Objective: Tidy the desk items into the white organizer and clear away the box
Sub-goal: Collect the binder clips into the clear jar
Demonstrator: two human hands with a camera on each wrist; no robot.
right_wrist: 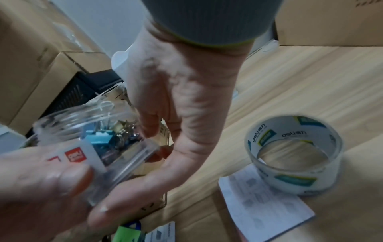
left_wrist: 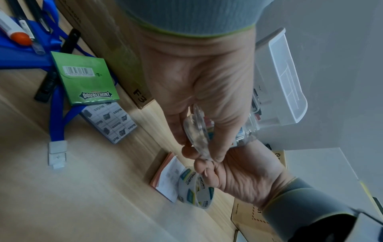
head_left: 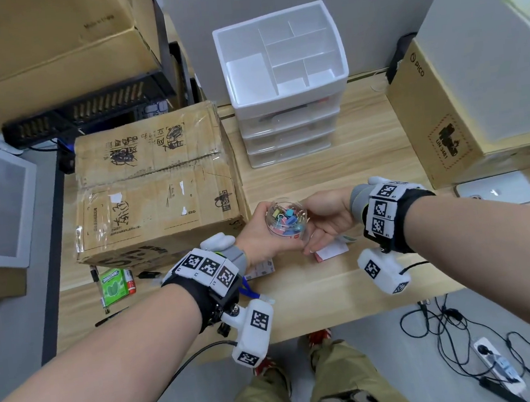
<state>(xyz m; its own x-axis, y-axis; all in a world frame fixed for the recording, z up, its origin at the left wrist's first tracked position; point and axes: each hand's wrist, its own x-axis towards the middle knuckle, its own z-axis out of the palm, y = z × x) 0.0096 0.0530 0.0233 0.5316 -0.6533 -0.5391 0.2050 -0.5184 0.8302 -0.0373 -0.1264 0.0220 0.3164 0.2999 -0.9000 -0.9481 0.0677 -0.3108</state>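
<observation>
Both hands are meeting above the front part of a pale wooden worktop (head_left: 353, 276). The left hand (head_left: 257, 233) and the right hand (head_left: 326, 218) are together holding a clear plastic tub of coloured binder clips (head_left: 286, 219), the fingers (right_wrist: 62, 176) of each curling around its wall; the tub is being held in the air, tilted, between the cardboard box and a roll of clear tape (right_wrist: 294, 153). The tape is standing on a white paper slip beside a pad of pink sticky notes (left_wrist: 163, 173) just under the right hand. The white organizer (head_left: 284, 71), a stack of drawers topped by a divided tray, is standing at the back edge of the worktop against a grey partition. The taped cardboard box (head_left: 156, 181) is occupying the left part of the worktop, touching or nearly touching the organizer's left side. At the front-left corner are lying a green Doublemint pack (head_left: 114, 283), black pens (head_left: 96, 279), a blue lanyard (left_wrist: 57, 104) and a printed notes pad (left_wrist: 110, 121). Further cartons are sitting at the right edge and the back-left, and cables and a power strip (head_left: 499, 363) are trailing across the grey floor.
</observation>
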